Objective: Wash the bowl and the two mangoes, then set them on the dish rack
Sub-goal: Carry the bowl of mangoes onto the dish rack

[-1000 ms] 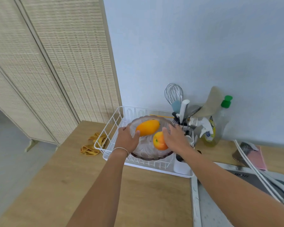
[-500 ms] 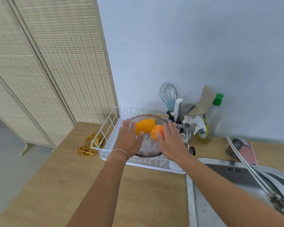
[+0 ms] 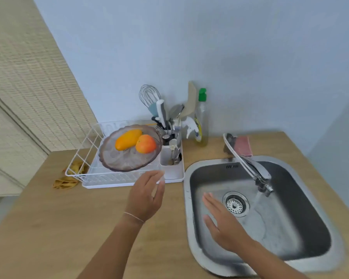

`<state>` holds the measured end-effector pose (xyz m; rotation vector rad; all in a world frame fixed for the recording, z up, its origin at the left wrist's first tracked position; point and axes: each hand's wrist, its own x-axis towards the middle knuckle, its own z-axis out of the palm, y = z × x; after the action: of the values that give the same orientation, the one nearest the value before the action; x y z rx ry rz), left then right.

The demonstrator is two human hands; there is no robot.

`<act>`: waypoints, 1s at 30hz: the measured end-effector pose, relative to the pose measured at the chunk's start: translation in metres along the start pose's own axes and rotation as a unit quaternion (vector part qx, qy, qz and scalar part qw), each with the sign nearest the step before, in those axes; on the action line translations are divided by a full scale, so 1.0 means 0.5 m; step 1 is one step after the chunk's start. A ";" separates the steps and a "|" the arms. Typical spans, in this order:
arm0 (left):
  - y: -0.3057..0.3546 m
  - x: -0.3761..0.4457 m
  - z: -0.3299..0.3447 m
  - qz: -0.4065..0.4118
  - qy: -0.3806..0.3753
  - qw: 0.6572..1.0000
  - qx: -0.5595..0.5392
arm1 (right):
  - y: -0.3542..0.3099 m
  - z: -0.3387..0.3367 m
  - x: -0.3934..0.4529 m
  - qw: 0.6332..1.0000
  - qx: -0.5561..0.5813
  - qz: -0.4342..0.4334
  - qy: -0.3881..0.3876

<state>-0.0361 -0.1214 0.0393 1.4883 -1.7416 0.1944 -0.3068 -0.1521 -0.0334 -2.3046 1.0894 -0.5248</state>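
Note:
A clear glass bowl (image 3: 125,160) rests tilted in the white wire dish rack (image 3: 83,146). Inside it lie a long yellow mango (image 3: 127,139) and a rounder orange-red mango (image 3: 145,143), touching each other. My left hand (image 3: 146,195) hovers over the wooden counter just in front of the rack, fingers apart, holding nothing. Over the steel sink (image 3: 302,224), my right hand (image 3: 223,223) is flat and empty, left of the running water.
The faucet (image 3: 248,166) streams water beside the drain (image 3: 235,204). A utensil caddy (image 3: 170,156) with a whisk stands at the rack's right end, a green-capped soap bottle (image 3: 201,119) behind it. A yellow cloth (image 3: 66,181) lies left of the rack, a pink sponge (image 3: 243,144) behind the sink.
Both hands have let go of the bowl and pulled back from the rack; the right hand has swung over the sink. The view has turned right and down.

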 end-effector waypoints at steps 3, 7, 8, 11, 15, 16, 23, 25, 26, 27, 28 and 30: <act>0.071 -0.043 0.070 0.045 -0.066 0.996 -0.031 | 0.078 -0.031 -0.064 0.998 -0.043 0.040 0.007; 0.178 -0.068 0.175 0.054 -0.166 0.983 -0.055 | 0.134 -0.079 -0.114 0.994 -0.069 0.078 0.038; 0.204 -0.067 0.198 0.061 -0.180 0.980 -0.056 | 0.145 -0.089 -0.123 0.993 -0.074 0.082 0.041; 0.268 -0.051 0.250 0.066 -0.209 0.974 -0.058 | 0.181 -0.117 -0.150 0.990 -0.077 0.103 0.054; 0.314 -0.031 0.294 0.008 -0.261 0.965 -0.005 | 0.229 -0.142 -0.180 0.987 -0.092 0.122 0.054; 0.320 -0.035 0.301 -0.007 -0.277 0.961 0.009 | 0.241 -0.146 -0.185 0.986 -0.095 0.125 0.050; 0.328 -0.161 0.338 -0.091 -0.361 0.920 0.120 | 0.303 -0.191 -0.173 0.986 -0.091 0.132 0.045; 0.333 -0.180 0.341 -0.110 -0.374 0.911 0.131 | 0.304 -0.221 -0.147 0.989 -0.079 0.116 0.053; 0.335 -0.185 0.341 -0.122 -0.374 0.910 0.134 | 0.302 -0.240 -0.126 0.989 -0.068 0.112 0.064; 0.335 -0.186 0.341 -0.135 -0.371 0.909 0.135 | 0.296 -0.262 -0.100 0.989 -0.052 0.110 0.078; 0.334 -0.186 0.340 -0.145 -0.368 0.908 0.136 | 0.288 -0.284 -0.070 0.989 -0.035 0.109 0.096; 0.332 -0.185 0.341 -0.160 -0.370 0.905 0.135 | 0.261 -0.328 -0.003 0.986 -0.010 0.088 0.144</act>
<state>-0.2661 -0.1042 -0.0702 2.2242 -2.0496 -0.3700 -0.4738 -0.2694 0.0148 -2.1665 1.4238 -0.7974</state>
